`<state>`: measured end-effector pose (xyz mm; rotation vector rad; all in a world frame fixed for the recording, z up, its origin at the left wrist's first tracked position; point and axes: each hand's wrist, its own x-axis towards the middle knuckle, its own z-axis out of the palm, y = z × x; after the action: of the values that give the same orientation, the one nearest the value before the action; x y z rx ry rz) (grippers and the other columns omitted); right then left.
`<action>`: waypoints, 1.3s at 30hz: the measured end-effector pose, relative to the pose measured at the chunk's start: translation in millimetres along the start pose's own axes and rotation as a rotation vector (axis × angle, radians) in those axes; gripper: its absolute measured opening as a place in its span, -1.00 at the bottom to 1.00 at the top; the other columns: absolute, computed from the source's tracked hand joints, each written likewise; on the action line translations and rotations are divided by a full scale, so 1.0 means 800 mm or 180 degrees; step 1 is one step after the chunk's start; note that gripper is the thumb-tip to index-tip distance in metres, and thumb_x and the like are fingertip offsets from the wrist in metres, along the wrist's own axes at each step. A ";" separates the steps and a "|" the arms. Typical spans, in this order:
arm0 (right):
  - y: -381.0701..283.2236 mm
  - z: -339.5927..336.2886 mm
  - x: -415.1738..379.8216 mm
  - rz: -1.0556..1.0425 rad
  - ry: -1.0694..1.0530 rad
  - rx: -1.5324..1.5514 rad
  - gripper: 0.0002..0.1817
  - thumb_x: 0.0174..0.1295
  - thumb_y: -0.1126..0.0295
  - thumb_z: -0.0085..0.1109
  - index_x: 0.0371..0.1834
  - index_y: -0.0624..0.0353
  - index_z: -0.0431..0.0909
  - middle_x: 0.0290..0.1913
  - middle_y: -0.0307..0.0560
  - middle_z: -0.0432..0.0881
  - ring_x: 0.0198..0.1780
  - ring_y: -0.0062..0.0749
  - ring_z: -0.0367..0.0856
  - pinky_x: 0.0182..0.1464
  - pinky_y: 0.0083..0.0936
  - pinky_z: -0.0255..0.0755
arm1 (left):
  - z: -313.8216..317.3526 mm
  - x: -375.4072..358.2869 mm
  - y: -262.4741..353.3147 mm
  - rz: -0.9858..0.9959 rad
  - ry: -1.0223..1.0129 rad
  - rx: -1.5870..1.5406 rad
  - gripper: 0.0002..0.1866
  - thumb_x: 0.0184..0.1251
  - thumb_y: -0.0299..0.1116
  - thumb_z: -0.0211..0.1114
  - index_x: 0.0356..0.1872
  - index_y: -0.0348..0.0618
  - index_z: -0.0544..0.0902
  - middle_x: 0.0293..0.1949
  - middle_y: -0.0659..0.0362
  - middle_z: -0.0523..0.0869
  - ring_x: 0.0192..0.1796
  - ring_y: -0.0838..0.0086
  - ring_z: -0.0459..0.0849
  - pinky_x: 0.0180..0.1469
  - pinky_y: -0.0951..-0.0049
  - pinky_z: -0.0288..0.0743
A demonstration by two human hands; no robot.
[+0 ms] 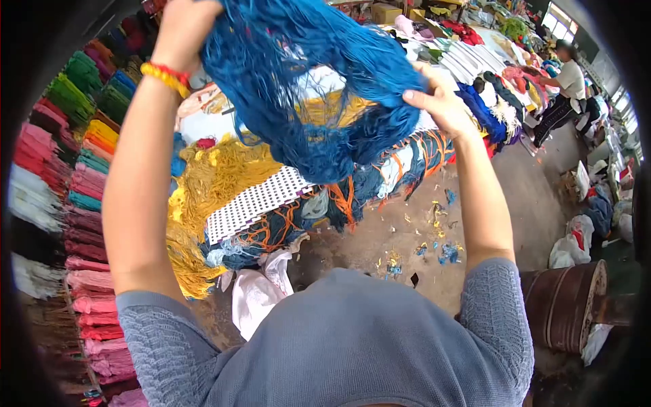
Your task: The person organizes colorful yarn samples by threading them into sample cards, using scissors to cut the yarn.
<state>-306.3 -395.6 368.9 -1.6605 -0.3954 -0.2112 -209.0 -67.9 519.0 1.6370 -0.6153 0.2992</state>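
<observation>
The blue yarn skein (308, 74) hangs stretched above the counter (261, 199), between two raised, outstretched arms. The right hand (444, 102) pinches its side between thumb and fingers; the left hand (186, 27) grips its upper edge, fingertips hidden. Behind, the skein partly blocks the yellow yarn (210, 173).

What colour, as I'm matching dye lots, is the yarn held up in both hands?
The yarn is deep blue, showing best in the head view.
</observation>
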 end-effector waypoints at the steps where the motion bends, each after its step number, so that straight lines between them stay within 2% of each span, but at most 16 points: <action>1: 0.008 0.003 -0.001 -0.0218 0.0027 0.0110 -0.35 -0.04 0.39 0.28 0.20 0.05 0.27 0.04 -0.12 0.43 0.03 -0.45 0.39 0.04 -0.53 0.31 | 0.026 0.005 0.027 0.0292 -0.0644 -0.0819 -0.80 0.10 -0.51 0.09 -0.25 -0.30 0.57 -0.36 0.15 0.65 -0.37 0.47 0.62 -0.27 0.47 0.50; 2: 0.024 0.005 0.001 -0.0135 -0.0159 0.0293 -0.19 -0.08 0.37 0.35 0.29 -0.04 0.12 0.15 -0.01 0.30 0.17 -0.31 0.27 0.07 -0.42 0.32 | 0.052 0.009 0.054 0.0408 -0.1367 -0.1660 -0.87 0.10 -0.52 0.11 -0.35 -0.33 0.59 -0.44 0.10 0.64 -0.43 0.46 0.60 -0.32 0.48 0.49; 3: 0.049 0.013 0.000 -0.0200 -0.0081 0.0162 -0.13 -0.11 0.36 0.36 0.31 -0.02 0.07 0.19 0.07 0.26 0.23 -0.23 0.21 0.07 -0.36 0.33 | 0.058 0.005 0.082 0.0800 -0.0071 0.0257 -0.86 0.11 -0.52 0.09 -0.36 -0.33 0.59 -0.45 0.11 0.64 -0.45 0.47 0.59 -0.36 0.52 0.46; 8: 0.167 0.109 0.003 0.0429 -0.0228 -0.0238 0.05 -0.17 0.27 0.39 0.37 0.02 -0.14 0.27 0.22 0.12 0.32 -0.07 0.07 0.31 -0.29 -0.04 | 0.059 0.038 0.084 0.0830 -0.0075 0.0506 -0.86 0.09 -0.52 0.09 -0.36 -0.31 0.60 -0.44 0.12 0.64 -0.45 0.50 0.58 -0.36 0.54 0.45; 12: 0.222 0.158 0.028 0.0758 0.0009 0.0083 0.02 -0.15 0.34 0.35 0.36 0.09 -0.14 0.27 0.16 0.15 0.31 -0.05 0.08 0.28 -0.35 0.01 | 0.032 0.052 0.069 0.0889 0.0019 0.0380 -0.83 0.12 -0.47 0.08 -0.32 -0.30 0.60 -0.41 0.14 0.64 -0.42 0.50 0.59 -0.33 0.54 0.45; 16: 0.227 0.195 0.033 0.2222 -0.0305 0.1387 -0.03 -0.08 0.26 0.29 0.38 -0.05 -0.14 0.29 -0.06 0.18 0.32 -0.25 0.08 0.20 -0.14 0.05 | -0.022 0.113 0.044 0.1240 0.0248 -0.0050 -0.83 0.17 -0.42 0.05 -0.39 -0.27 0.59 -0.45 0.13 0.63 -0.46 0.46 0.60 -0.39 0.48 0.49; 19: 0.282 0.247 0.044 0.2396 -0.0646 0.2407 -0.35 0.01 0.25 0.26 0.22 -0.08 0.23 0.21 -0.31 0.31 0.27 -0.38 0.16 0.10 -0.11 0.17 | -0.017 0.084 0.058 0.0478 0.0041 -0.0793 -0.80 0.19 -0.39 0.03 -0.46 -0.26 0.58 -0.55 0.11 0.62 -0.56 0.41 0.59 -0.48 0.42 0.52; 20: 0.287 0.267 0.046 0.2217 -0.0817 0.2944 -0.34 0.08 0.29 0.17 0.28 0.01 0.14 0.17 -0.25 0.39 0.14 -0.33 0.38 0.07 -0.18 0.30 | -0.017 0.087 0.058 0.0502 0.0368 -0.0709 -0.79 0.19 -0.38 0.02 -0.47 -0.27 0.58 -0.56 0.10 0.62 -0.58 0.39 0.59 -0.48 0.40 0.52; 25: 0.234 0.307 0.065 0.2137 -0.0109 0.3833 -0.43 0.04 0.06 0.17 0.10 0.10 0.39 0.08 -0.14 0.49 0.08 -0.30 0.46 0.16 -0.28 0.30 | -0.133 0.172 0.016 0.0884 0.0131 -0.0583 -0.76 0.18 -0.38 -0.03 -0.50 -0.29 0.57 -0.56 0.05 0.62 -0.53 0.32 0.60 -0.41 0.32 0.54; 26: 0.231 0.297 0.071 0.2193 0.0132 0.3883 -0.41 0.07 0.00 0.13 0.10 0.13 0.39 0.09 -0.14 0.48 0.08 -0.29 0.45 0.17 -0.27 0.29 | -0.163 0.153 0.004 0.0276 0.0632 -0.0649 -0.78 0.14 -0.38 0.01 -0.51 -0.26 0.60 -0.54 0.07 0.63 -0.50 0.33 0.60 -0.40 0.33 0.53; 27: 0.257 0.280 0.079 0.1878 0.0294 0.3888 -0.39 0.12 -0.07 0.05 0.10 0.17 0.39 0.11 -0.12 0.46 0.10 -0.27 0.44 0.21 -0.26 0.24 | -0.170 0.129 0.023 0.0162 -0.0762 0.0409 -0.36 0.34 -0.06 -0.12 0.35 -0.03 -0.08 0.35 -0.02 0.02 0.36 0.09 0.03 0.33 0.07 -0.01; 28: 0.238 0.257 0.083 0.1695 0.0489 0.3653 -0.40 0.17 -0.06 -0.03 0.11 0.18 0.37 0.13 -0.09 0.44 0.12 -0.25 0.42 0.23 -0.22 0.20 | -0.189 0.117 -0.003 0.0056 0.0818 -0.0236 -0.76 0.20 -0.37 0.10 -0.16 -0.22 0.56 -0.27 0.16 0.65 -0.27 0.43 0.64 -0.21 0.43 0.53; 31: 0.218 0.183 0.104 0.1695 0.1348 0.3238 -0.51 0.25 0.10 -0.20 0.11 0.21 0.36 0.14 -0.01 0.42 0.12 -0.19 0.41 0.21 -0.19 0.23 | -0.249 0.077 -0.048 -0.0647 0.0683 0.0603 -0.65 0.17 -0.13 0.15 -0.10 -0.11 0.55 -0.24 0.16 0.64 -0.28 0.40 0.64 -0.21 0.41 0.54; 33: 0.182 0.143 0.119 0.1680 0.1470 0.2569 -0.60 0.12 0.34 -0.18 0.01 0.28 0.39 -0.04 0.05 0.53 -0.05 -0.21 0.54 0.06 -0.23 0.42 | -0.309 0.038 -0.104 -0.0398 -0.1016 0.1153 -0.48 0.02 -0.17 0.28 0.03 -0.13 0.45 -0.08 0.20 0.53 -0.03 0.48 0.49 -0.03 0.43 0.43; 36: 0.097 0.137 0.155 0.1151 0.1001 0.1441 -0.66 0.01 0.43 0.01 -0.12 0.33 0.45 -0.21 0.01 0.59 -0.24 -0.35 0.60 -0.13 -0.44 0.49 | -0.330 -0.034 -0.210 -0.1606 -0.1685 0.2088 -0.13 -0.19 -0.25 0.46 0.23 -0.16 0.22 0.07 0.01 0.36 0.08 0.32 0.38 0.10 0.35 0.32; 39: 0.079 0.174 0.196 0.0566 0.0089 -0.0367 -0.62 -0.13 0.45 0.16 -0.18 0.40 0.45 -0.30 -0.06 0.59 -0.32 -0.50 0.55 -0.25 -0.57 0.44 | -0.234 -0.090 -0.287 -0.1271 -0.2233 0.1758 -0.02 -0.16 -0.18 0.46 0.31 -0.12 0.07 0.23 -0.04 0.23 0.25 0.21 0.24 0.23 0.32 0.18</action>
<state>-150.6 -242.8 349.0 -1.7934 -0.2161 -0.1264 -113.3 143.4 320.7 2.3721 -0.7377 -0.4652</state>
